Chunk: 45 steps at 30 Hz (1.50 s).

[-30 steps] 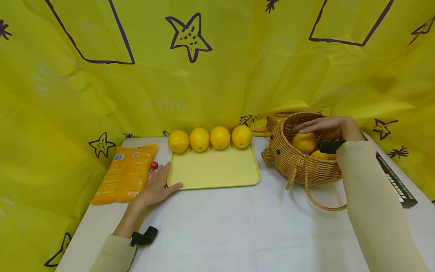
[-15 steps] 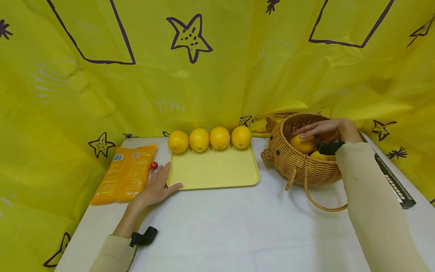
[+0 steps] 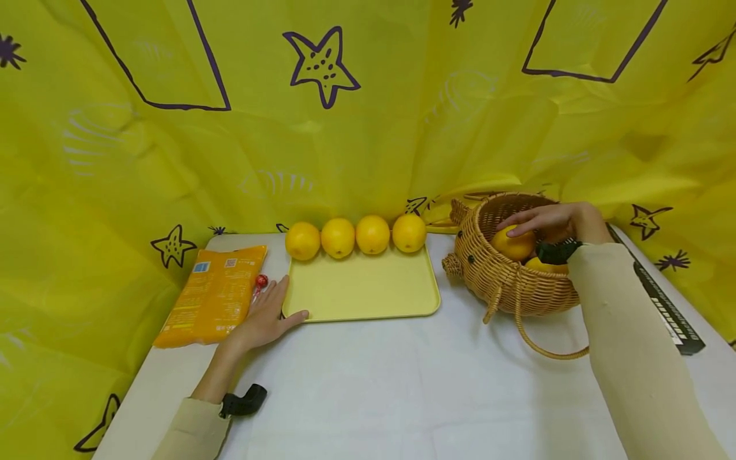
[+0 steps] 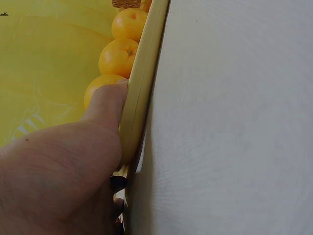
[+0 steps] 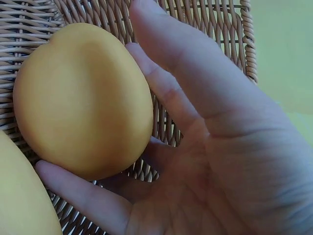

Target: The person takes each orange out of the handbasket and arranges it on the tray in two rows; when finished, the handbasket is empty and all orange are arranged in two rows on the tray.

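My left hand point(image 3: 264, 319) lies at the near-left corner of a pale yellow tray point(image 3: 362, 294), its fingers straight along the left side. In the left wrist view its thumb point(image 4: 105, 105) rests over the rim of the tray. My right hand point(image 3: 549, 220) is inside a pig-shaped wicker basket point(image 3: 489, 281). Its fingers curl round an orange point(image 5: 83, 103) there, with the thumb close by; whether the thumb touches the fruit I cannot tell. A second orange point(image 5: 19, 191) sits beside it. Several oranges point(image 3: 372, 234) stand in a row along the tray's far edge.
An orange plastic packet point(image 3: 213, 297) lies left of the tray, with a red lollipop point(image 3: 261, 281) between them. A black-and-white keyboard-like item point(image 3: 669, 313) lies partly behind the right arm. Yellow patterned cloth point(image 3: 368, 140) hangs behind the white table point(image 3: 402, 390).
My right hand has lowered and curled its fingers further round the orange in the basket, which has shifted slightly left. My left hand and the row of oranges have stayed put.
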Tool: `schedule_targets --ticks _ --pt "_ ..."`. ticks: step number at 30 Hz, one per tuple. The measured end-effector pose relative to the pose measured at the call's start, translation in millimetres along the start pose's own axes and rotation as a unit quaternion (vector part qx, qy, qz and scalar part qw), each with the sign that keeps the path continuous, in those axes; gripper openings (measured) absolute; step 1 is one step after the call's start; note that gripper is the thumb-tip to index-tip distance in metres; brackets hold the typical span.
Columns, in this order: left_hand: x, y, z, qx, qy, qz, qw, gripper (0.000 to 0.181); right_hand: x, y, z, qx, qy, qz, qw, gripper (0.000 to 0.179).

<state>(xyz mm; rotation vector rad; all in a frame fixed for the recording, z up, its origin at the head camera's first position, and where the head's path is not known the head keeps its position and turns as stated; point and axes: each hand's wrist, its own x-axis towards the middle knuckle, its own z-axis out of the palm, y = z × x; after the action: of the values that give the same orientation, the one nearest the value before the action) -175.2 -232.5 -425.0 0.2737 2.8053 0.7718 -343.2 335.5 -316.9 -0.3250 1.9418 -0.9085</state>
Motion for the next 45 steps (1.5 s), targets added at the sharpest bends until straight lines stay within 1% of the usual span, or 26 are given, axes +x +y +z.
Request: schedule_targets --ticks 9,11,16,19,21,23,29,33,35,38,42,45 --pt "0.0 1.2 -1.5 0.002 0.002 0.005 1.0 0.098 -1.6 -1 1 -0.011 0.014 0.004 0.9998 0.062" --pt "-0.2 0.5 -0.9 0.003 0.003 0.004 1.0 0.098 -1.3 -3 2 0.002 0.017 0.004 0.9998 0.06" --pt "-0.7 -0.7 0.6 -0.002 0.005 0.004 1.0 0.099 -1.9 -7 2 0.025 0.029 -0.01 0.9992 0.048" --pt "-0.6 -1.6 1.6 0.0 0.006 0.004 1.0 0.099 -3.2 -10 3 0.026 0.031 -0.027 0.9988 0.039" --pt "-0.3 -2.2 1.9 0.002 0.006 0.003 1.0 0.099 -4.0 -12 3 0.033 0.024 -0.041 0.9983 0.034" --pt "0.2 -2.8 2.2 0.003 0.007 0.003 1.0 0.099 -4.3 -13 2 0.038 0.009 -0.055 0.9977 0.03" --pt "1.0 -2.8 1.9 0.003 0.005 0.001 1.0 0.099 -3.3 -15 0 0.065 -0.043 -0.094 0.9926 0.031" --pt "1.2 -3.0 2.1 0.003 0.005 0.001 1.0 0.099 -3.6 -14 1 0.105 -0.051 -0.122 0.9856 0.031" --pt "1.4 -3.0 2.5 0.003 0.005 0.002 1.0 0.099 -4.4 -14 1 0.124 -0.056 -0.138 0.981 0.032" --pt "2.0 -3.5 3.3 0.004 0.006 0.002 1.0 0.099 -5.2 -13 0 0.144 -0.075 -0.17 0.972 0.036" --pt "2.7 -4.7 4.0 0.006 0.007 0.001 1.0 0.1 -4.1 -12 -2 0.169 -0.123 -0.228 0.951 0.042" --pt "3.0 -5.5 3.7 0.007 0.007 0.001 1.0 0.1 -4.9 -12 -3 0.185 -0.129 -0.266 0.9372 0.044"
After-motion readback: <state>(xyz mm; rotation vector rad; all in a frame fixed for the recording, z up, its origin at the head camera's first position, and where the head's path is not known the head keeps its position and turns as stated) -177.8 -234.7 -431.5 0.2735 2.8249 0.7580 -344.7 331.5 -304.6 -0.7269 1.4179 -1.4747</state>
